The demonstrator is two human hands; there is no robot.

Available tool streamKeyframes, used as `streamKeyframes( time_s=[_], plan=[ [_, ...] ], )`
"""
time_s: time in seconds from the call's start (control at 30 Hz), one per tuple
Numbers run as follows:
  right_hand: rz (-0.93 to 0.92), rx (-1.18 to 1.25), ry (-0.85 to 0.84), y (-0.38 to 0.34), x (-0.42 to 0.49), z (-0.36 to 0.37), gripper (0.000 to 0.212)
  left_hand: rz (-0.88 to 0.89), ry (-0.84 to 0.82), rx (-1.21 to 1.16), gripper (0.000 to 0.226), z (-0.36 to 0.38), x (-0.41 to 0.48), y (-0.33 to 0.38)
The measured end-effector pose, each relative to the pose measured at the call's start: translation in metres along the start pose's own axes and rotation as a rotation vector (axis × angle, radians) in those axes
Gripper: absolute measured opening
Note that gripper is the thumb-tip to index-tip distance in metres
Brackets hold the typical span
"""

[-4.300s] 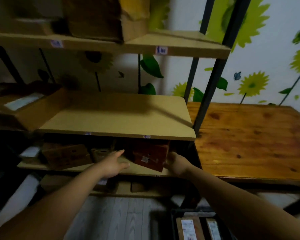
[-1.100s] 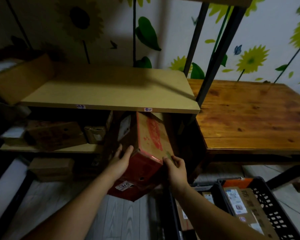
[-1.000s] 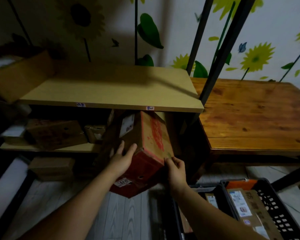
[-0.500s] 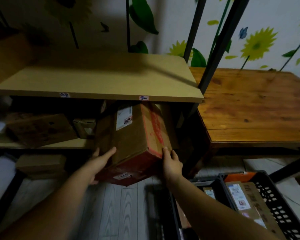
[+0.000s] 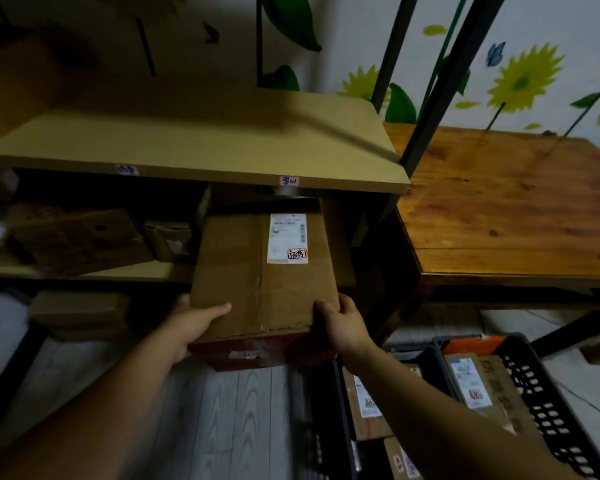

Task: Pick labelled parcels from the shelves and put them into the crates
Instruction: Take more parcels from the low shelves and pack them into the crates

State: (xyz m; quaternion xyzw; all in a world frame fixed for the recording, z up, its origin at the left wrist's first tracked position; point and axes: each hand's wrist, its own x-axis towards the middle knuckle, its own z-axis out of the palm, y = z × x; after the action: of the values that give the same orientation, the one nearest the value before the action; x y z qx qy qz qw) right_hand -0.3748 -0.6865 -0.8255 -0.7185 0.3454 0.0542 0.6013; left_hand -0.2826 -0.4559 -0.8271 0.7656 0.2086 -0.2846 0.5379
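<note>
- Parcel [image 5: 264,271]: brown carton, label [image 5: 287,238] face-up near its far R corner. Long axis runs 12–6 from you.
- Far end is tucked under the upper shelf board [image 5: 194,133], over the lower shelf [image 5: 84,271]; can't tell if it rests there. Near end hangs out past the shelf edge, above the floor [image 5: 239,410].
- Left grip [image 5: 194,323]: on the near L corner, thumb flat on top, fingers hidden under the edge, holding the parcel.
- Right grip [image 5: 343,323]: fingers curled over the near R corner, holding it too. Both grips are at the 6 o'clock end, so I'd judge most of the wt sits ahead of you.
- Key relation: the crates [image 5: 541,403] lie approx 4–5 o'clock from the parcel, lower down, by your R arm. Right grip is the nearer one. The swing prob goes R and down, pivoting on that side.
- Room: the rack upright [image 5: 430,98] and the bench [image 5: 499,202] corner stand at 2–3 o'clock, close beside the parcel's R edge. Draw it back toward 6 before you turn, or the far corner could clip.
- The crates hold labelled boxes [image 5: 470,386]. Space looks tight for a carton this big; can't tell which crate takes it.
- Shelf neighbours at 9 o'clock: dark box [image 5: 77,240] and small box [image 5: 168,239], the small one just beside the parcel; contact not clear.
</note>
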Motion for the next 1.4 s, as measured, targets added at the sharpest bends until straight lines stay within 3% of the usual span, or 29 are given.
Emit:
streamKeyframes(
  time_s=[0.3, 0.5, 0.77, 1.0, 1.23, 1.4],
  plan=[
    [0.073, -0.059, -0.122, 0.011, -0.086, -0.040, 0.047, 0.024, -0.012, -0.129, 0.083, -0.006, -0.117, -0.057],
    [0.010, -0.087, -0.202, 0.017, -0.169, -0.078, 0.052, 0.177, 0.060, -0.147, 0.088, -0.006, -0.219, -0.073],
    [-0.178, 0.038, -0.142, 0.031, -0.287, -0.107, 0.063, 0.370, 0.122, -0.020, 0.094, -0.027, -0.329, -0.091],
    [-0.391, -0.018, -0.091, 0.045, -0.385, -0.139, 0.053, 0.500, 0.134, -0.033, 0.094, -0.029, -0.433, -0.108],
    [-0.461, -0.024, -0.010, 0.085, -0.431, -0.204, 0.099, 0.499, 0.089, 0.041, 0.094, 0.032, -0.497, -0.123],
    [-0.445, -0.008, 0.035, 0.131, -0.435, -0.307, 0.090, 0.469, -0.001, 0.071, 0.094, 0.140, -0.524, -0.131]
  ],
)
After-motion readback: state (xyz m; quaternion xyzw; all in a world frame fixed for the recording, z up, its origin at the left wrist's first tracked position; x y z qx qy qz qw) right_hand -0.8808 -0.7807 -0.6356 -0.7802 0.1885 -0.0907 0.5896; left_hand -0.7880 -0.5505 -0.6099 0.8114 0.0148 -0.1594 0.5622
